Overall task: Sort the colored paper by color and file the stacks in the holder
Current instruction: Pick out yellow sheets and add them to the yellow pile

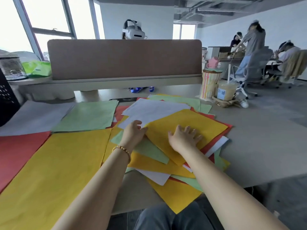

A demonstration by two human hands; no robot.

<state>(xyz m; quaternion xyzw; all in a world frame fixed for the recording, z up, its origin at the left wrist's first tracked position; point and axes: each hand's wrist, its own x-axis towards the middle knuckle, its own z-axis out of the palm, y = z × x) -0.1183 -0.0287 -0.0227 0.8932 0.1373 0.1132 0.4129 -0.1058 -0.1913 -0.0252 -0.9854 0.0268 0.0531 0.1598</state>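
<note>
Looking down from the head camera, both hands sit on the mixed pile [166, 123] just right of centre on the desk [259, 130]. The top yellow sheet [187, 120] lies skewed, its long axis running from near-left to far-right, so it is out of line with the sorted stacks.

The right hand [186, 137] rests flat on that sheet with straight, spread fingers, pressing rather than gripping. The left hand [133, 131] is at the sheet's left edge, fingers loosely curled where yellow meets a white sheet [152, 110]; whether it pinches the edge I cannot tell, though it looks more like touching.

The sorted stacks all lie to the left: the yellow stack [54, 165] near and just beside the left forearm, the red stack [18, 150] further left, the green stack [88, 116] and the grey stack [34, 116] beyond them.

My guess is the sheet must travel left and swing round to match the yellow stack. The left hand is nearer that stack, so it seems the likelier carrier.

A black perforated thing [6, 100] at the far left may be the holder; I cannot be sure. Much paper is unsorted, so filing looks a long way off.
</note>
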